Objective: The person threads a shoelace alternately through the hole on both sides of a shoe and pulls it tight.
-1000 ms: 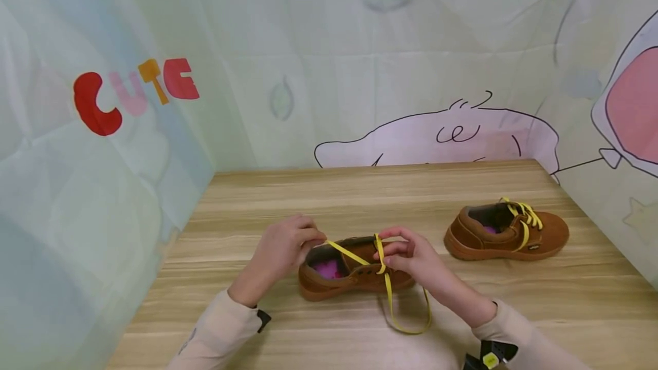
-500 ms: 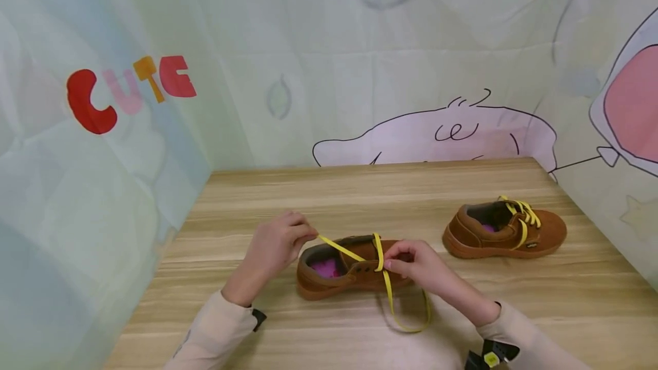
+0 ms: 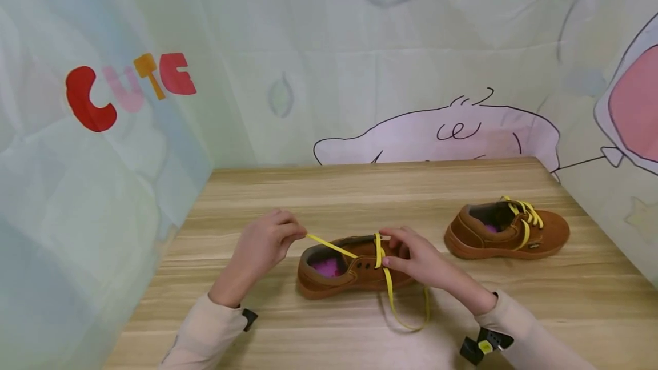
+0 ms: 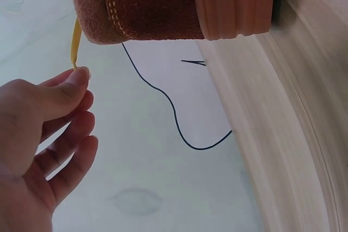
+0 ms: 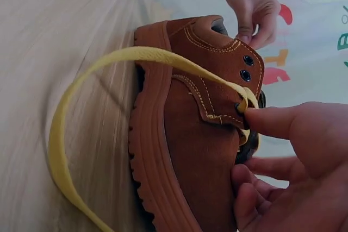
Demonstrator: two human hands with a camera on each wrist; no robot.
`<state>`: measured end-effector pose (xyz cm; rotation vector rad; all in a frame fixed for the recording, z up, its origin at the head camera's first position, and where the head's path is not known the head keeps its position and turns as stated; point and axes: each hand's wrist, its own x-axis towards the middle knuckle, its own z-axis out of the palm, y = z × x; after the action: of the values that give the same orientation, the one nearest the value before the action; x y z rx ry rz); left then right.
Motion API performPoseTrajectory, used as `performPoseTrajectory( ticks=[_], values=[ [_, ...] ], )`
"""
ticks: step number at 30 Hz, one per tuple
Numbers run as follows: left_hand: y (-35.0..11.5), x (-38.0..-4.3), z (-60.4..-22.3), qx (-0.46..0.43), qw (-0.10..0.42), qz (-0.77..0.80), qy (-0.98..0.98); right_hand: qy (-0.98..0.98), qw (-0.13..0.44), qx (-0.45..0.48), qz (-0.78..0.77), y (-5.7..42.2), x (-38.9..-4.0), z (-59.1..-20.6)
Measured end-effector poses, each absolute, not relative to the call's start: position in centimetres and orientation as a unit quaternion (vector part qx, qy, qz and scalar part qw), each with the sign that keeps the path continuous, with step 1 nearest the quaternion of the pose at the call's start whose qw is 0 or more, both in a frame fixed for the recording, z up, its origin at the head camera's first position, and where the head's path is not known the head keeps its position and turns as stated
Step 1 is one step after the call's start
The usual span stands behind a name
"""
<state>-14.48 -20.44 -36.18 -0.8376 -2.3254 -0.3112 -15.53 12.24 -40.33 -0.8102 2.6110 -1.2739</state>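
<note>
A brown suede shoe (image 3: 324, 284) with a pink insole stands on the table, toe to the right. My left hand (image 3: 264, 247) is up beyond its heel and pinches the end of a yellow shoelace (image 3: 329, 244) between thumb and index finger. From there the lace runs taut to the lacing. My right hand (image 3: 421, 258) grips the shoe's upper at the lacing; its thumb (image 5: 272, 120) lies at a laced eyelet, and its other fingers are on the far side, partly hidden. The lace's other part hangs in a loop (image 5: 62, 129) on the near side. Two eyelets (image 5: 247, 68) nearer the heel are unlaced.
A second brown shoe (image 3: 478, 238), laced in yellow, stands at the right, toe also to the right. The wood-grain table (image 3: 257, 193) is bordered by printed cloth walls (image 3: 283, 27) at the back and both sides.
My left hand has drawn the lace end leftward and slightly up, so more lace shows between hand and shoe. My right hand's fingers have shifted about the lacing. The shoe stays in place.
</note>
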Motion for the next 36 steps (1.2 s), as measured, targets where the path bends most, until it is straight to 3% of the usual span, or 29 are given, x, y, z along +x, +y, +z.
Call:
performPoseTrajectory(
  ticks=[6,15,26,36],
  values=[
    [-20.9,-14.6,-35.7,-0.313,0.320,-0.125,-0.885,0.875,0.065,-0.297,-0.378,12.6,-15.7,-40.3],
    [-22.5,-15.0,-34.8,-0.303,0.368,-0.107,-0.873,0.903,0.003,-0.311,-0.295,12.1,-15.3,-40.1],
    [-22.6,-14.9,-35.4,-0.312,0.352,-0.138,-0.871,0.903,-0.077,-0.298,-0.301,12.2,-15.0,-40.9],
    [-23.5,-14.4,-33.8,-0.323,0.384,-0.111,-0.858,0.906,-0.032,-0.283,-0.312,12.1,-15.5,-40.7]
  ],
)
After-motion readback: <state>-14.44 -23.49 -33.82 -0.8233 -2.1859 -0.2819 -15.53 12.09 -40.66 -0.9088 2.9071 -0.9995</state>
